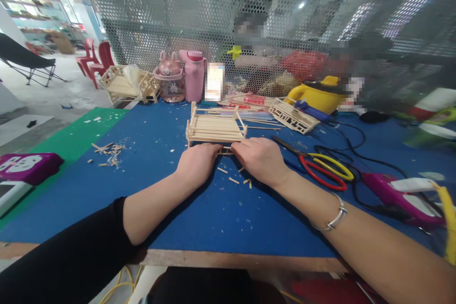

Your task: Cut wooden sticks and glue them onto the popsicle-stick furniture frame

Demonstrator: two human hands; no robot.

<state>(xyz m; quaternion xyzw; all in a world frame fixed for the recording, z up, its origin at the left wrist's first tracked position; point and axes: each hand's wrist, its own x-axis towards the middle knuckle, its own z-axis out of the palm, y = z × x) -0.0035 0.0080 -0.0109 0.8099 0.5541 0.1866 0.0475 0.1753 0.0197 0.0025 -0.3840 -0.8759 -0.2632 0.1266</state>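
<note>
A miniature bed point(215, 127) built from thin wooden sticks stands on the blue tabletop in front of me. My left hand point(197, 163) is closed at its near left side. My right hand point(261, 160) is closed at the near right corner, thumb and fingers pinched on the low front rail point(226, 150) that shows between both hands. The hands hide the bed's near legs. Small cut stick pieces point(233, 180) lie just on my side of it. Scissors point(320, 166) with red and yellow handles rest to the right of my right hand.
Stick scraps point(110, 152) are piled on the left. Along the back stand a larger stick model point(130, 83), a pink bottle point(194, 76), a lit phone point(214, 81) and a stick panel point(294, 116). Cables point(363, 152) and a purple device point(402, 199) lie right.
</note>
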